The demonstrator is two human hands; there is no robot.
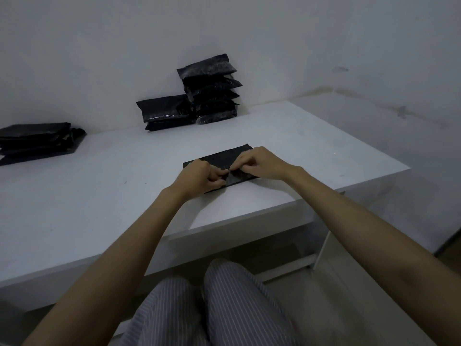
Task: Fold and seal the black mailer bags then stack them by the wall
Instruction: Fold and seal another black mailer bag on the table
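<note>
Both hands pinched the flat black plastic mailer bag at its middle, the left hand with curled fingers on the near-left part and the right hand with fingertips closed on a fold of the film, the two hands almost touching, while the bag lay near the front edge of the white table. Beyond the hands, against the pale wall, stood a tall stack of sealed black bags with a lower stack touching its left side, and far off to the left of the grip lay a loose pile of flat black bags.
</note>
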